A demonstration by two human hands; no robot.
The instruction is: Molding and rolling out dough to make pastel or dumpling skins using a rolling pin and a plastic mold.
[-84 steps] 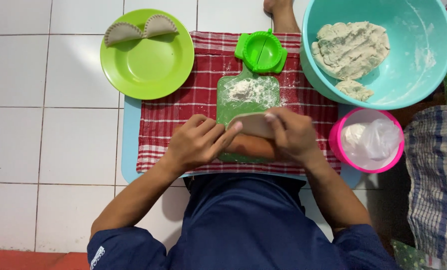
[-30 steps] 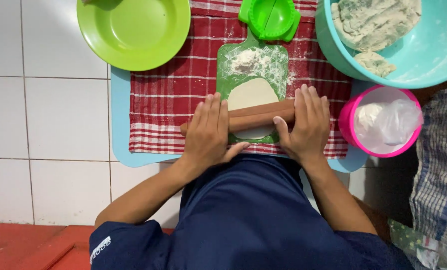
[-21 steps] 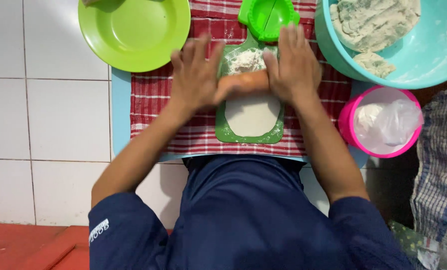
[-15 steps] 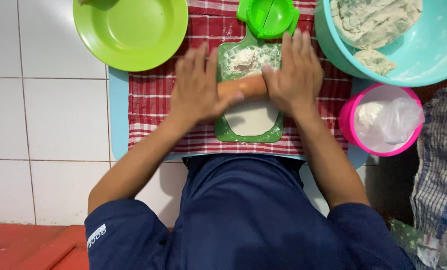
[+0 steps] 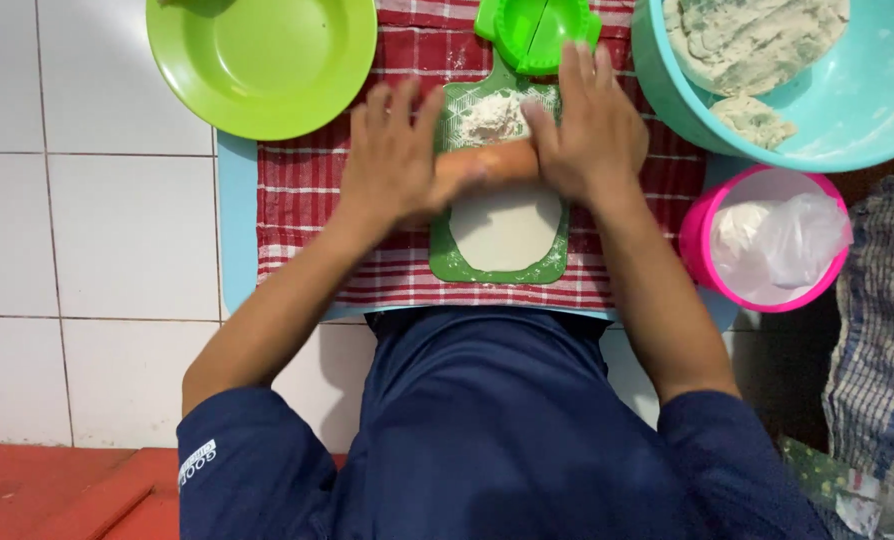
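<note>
Both palms are down on the wooden rolling pin (image 5: 487, 165), the left hand (image 5: 392, 160) at its nine o'clock end and the right hand (image 5: 587, 125) at its three o'clock end, fingers spread flat and open, pressing on the pin, not curled around it. The pin lies crosswise on the small green cutting board (image 5: 502, 195), which sits on a red checked cloth (image 5: 307, 190) over a light blue mat (image 5: 235, 230). At six o'clock from the pin lies the thin, pale sheet of dough (image 5: 505, 228), nearly filling the board; at twelve o'clock, a little heap of flour (image 5: 492, 115), just beside the pin. To roll well here, I'd judge, the press should be even through both palms so the sheet keeps one thickness, the pin square to the board, and the stroke stopped short of the flour heap. Beyond the board at twelve o'clock is a green hinged dumpling mould (image 5: 537, 30); at ten o'clock a lime green plate (image 5: 262, 60); at two o'clock a turquoise bowl (image 5: 867, 110) with more dough in it; at three o'clock a pink tub (image 5: 697, 240) lined with a plastic bag.
</note>
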